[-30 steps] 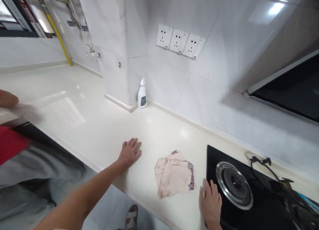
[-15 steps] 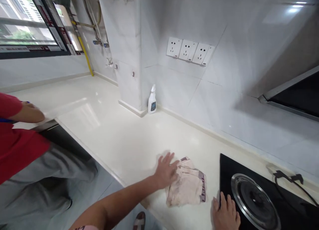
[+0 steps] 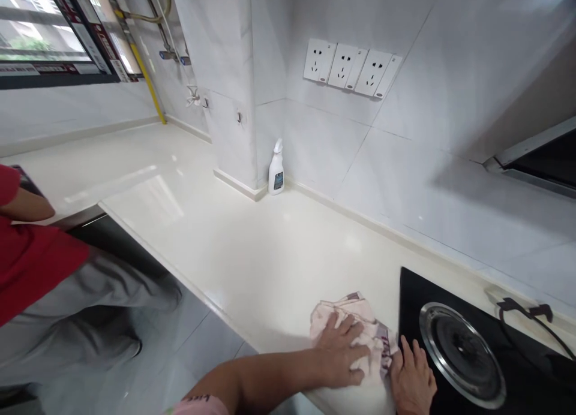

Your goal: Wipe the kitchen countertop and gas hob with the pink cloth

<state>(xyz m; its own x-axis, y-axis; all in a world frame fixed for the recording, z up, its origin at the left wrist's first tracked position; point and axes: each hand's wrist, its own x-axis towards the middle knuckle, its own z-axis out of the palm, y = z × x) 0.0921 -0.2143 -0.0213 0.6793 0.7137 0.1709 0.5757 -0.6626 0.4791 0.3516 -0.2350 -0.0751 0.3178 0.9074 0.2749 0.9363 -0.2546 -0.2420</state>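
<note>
Spread-fingered, L hand (image 3: 339, 355) lies flat on rumpled pink cloth (image 3: 371, 323) atop cream countertop (image 3: 252, 265); R hand (image 3: 412, 374) rests at L edge of black cooktop (image 3: 524, 370), thumb at cloth's edge, can't tell if pinching. Co-worker (image 3: 40, 265) in red at L; white spray btl. (image 3: 276, 172) upright at back, three wall sockets (image 3: 346, 67) above it, to R.

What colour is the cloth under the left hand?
The cloth is pale pink, with a purplish band near one edge; best seen in the head view.
</note>
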